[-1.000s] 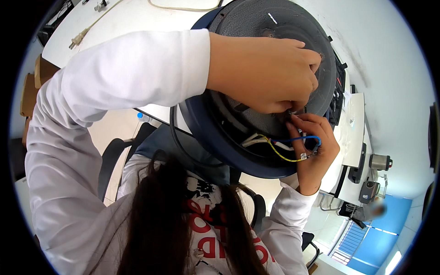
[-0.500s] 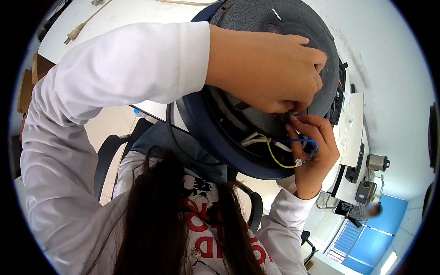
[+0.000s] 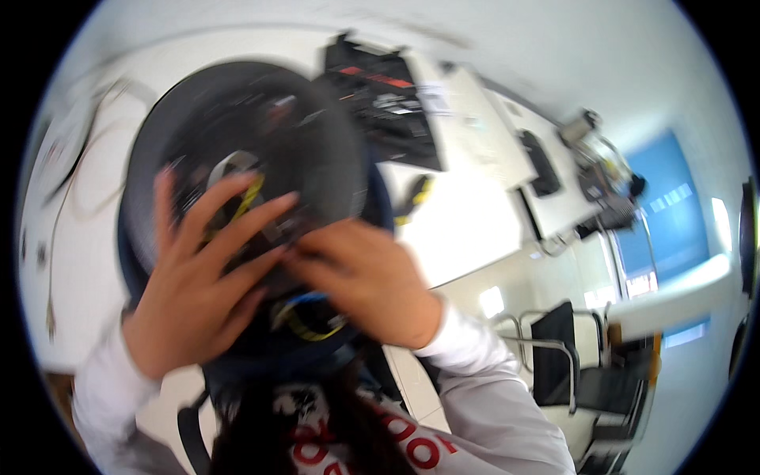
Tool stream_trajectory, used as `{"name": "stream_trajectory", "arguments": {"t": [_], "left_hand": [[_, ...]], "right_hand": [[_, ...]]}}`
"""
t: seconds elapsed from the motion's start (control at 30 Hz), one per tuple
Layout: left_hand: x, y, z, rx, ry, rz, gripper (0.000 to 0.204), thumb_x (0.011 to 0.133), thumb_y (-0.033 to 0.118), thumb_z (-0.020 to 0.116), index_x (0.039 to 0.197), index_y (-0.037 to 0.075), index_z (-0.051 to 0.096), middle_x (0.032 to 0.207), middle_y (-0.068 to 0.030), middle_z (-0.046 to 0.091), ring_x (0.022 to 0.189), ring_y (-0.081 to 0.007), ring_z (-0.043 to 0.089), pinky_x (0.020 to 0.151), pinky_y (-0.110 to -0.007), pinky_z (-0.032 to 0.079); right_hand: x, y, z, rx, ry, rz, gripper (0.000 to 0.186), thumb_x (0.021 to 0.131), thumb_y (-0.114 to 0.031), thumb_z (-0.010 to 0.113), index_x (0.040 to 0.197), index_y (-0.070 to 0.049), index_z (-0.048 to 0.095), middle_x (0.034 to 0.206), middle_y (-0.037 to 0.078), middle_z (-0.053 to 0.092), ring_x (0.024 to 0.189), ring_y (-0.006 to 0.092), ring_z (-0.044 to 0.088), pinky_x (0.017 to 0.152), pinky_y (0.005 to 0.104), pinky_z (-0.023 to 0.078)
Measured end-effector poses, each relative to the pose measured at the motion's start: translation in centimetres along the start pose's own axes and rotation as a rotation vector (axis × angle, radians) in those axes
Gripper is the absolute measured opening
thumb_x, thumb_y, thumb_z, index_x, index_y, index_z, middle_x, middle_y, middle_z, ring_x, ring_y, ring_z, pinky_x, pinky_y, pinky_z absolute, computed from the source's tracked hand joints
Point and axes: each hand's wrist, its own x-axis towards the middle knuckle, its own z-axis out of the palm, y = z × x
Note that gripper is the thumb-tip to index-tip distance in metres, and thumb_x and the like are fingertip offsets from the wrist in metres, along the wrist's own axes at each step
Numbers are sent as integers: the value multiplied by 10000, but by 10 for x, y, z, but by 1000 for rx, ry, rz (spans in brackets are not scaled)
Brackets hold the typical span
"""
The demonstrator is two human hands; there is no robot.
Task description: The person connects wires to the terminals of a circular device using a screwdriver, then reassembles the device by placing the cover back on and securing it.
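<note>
Blur smears the left hand [image 3: 190,297], the right hand [image 3: 380,277] and the round dark base [image 3: 245,83]. Anything pinched there is hidden; the ends of the yellow wire [image 3: 305,330] are indistinct.

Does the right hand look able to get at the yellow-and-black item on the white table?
Probably yes: the right hand is near the yellow-and-black item, with only white table visibly between them. Its fingers would likely need to leave the dark round device first.
</note>
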Motion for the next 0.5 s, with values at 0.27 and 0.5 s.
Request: {"name": "stream_trajectory", "arguments": {"t": [0.27, 0.5], "left_hand": [[1, 25, 3, 111, -24, -93, 379, 622, -11, 684, 988, 86, 690, 1429, -81, 464, 1419, -378, 252, 1134, -683, 25], [-11, 38, 1, 107, -68, -235, 485, 641, -6, 668, 1118, 81, 652, 1446, -82, 447, 1431, -367, 250, 1129, -690, -8]], "right_hand": [[-15, -5, 7, 19, 94, 50, 226, 735, -103, 617, 956, -67, 641, 1029, 58, 564, 905, 213, 562, 668, 285, 505], [-3, -8, 11, 62, 79, 64, 185, 724, -112, 645, 902, -62, 655, 977, 69, 572, 924, 230, 566, 707, 323, 505]]}}
